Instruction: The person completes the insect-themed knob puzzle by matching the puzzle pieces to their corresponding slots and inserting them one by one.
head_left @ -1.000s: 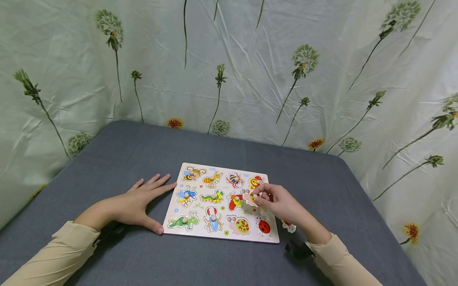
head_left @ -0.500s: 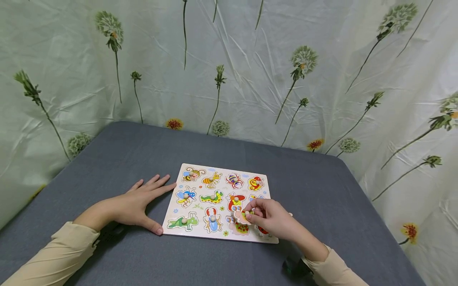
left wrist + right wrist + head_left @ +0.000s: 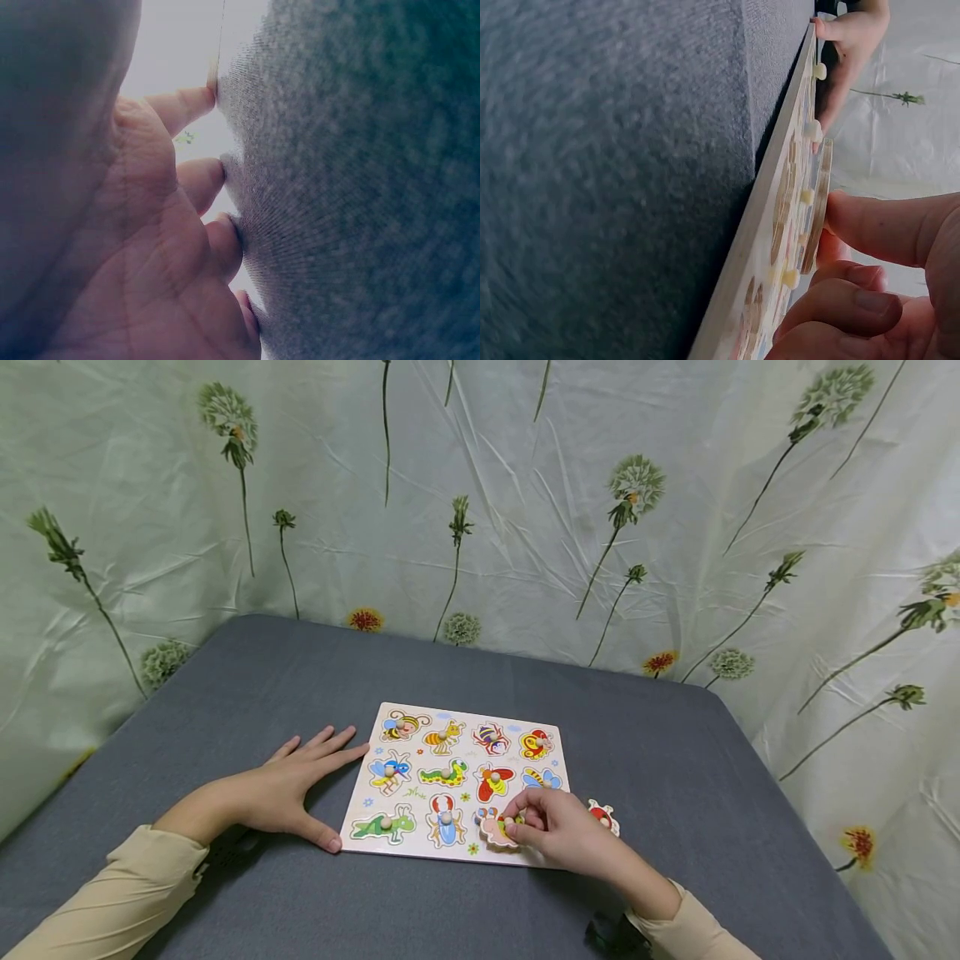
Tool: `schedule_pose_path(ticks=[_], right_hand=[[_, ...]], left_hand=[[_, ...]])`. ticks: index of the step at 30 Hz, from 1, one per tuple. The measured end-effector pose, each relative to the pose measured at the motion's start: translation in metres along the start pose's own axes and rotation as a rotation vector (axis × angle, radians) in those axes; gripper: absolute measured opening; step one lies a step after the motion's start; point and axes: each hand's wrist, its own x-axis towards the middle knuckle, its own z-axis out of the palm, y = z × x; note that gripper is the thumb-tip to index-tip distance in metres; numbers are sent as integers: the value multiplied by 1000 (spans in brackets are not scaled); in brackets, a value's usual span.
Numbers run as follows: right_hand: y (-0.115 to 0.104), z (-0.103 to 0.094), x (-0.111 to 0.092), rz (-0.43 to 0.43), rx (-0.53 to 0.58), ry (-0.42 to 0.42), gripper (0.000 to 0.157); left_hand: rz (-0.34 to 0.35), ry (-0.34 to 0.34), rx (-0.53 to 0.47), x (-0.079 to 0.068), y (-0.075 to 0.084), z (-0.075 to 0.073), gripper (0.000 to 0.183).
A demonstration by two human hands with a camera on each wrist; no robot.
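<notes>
A wooden peg puzzle board (image 3: 411, 849) with insect pictures lies flat in the head view. My right hand (image 3: 562, 831) pinches the knob of a pink snail puzzle piece (image 3: 492, 829) over the snail recess in the front row. Seen from the right wrist, the snail piece (image 3: 823, 196) is held just above the board, a narrow gap beneath it. My left hand (image 3: 281, 793) rests on the table with fingers spread, the thumb and forefinger touching the board's left edge. A red ladybug piece (image 3: 604, 817) lies off the board to the right, partly behind my right hand.
The table (image 3: 247, 693) is covered in dark grey cloth. Several knobbed pieces, among them a caterpillar (image 3: 431, 775) and a stag beetle (image 3: 447, 832), sit in the board's recesses. A flower-printed curtain (image 3: 337, 485) hangs behind the table.
My right hand has carried the snail piece from the board's right side toward the front, down over the snail recess. The ladybug piece has come into fuller view. My left hand stays put.
</notes>
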Motion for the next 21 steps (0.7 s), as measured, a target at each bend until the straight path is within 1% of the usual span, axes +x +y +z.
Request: schedule_pose_path(ticks=[7, 12, 21], right_hand=[[-2, 3, 1, 16, 13, -30, 13], [-3, 5, 2, 25, 9, -34, 13], [-3, 5, 2, 19, 0, -34, 13]], left_hand=[[3, 10, 1, 0, 0, 0, 128], [3, 19, 6, 0, -1, 1, 129], [2, 14, 7, 1, -1, 1, 129]])
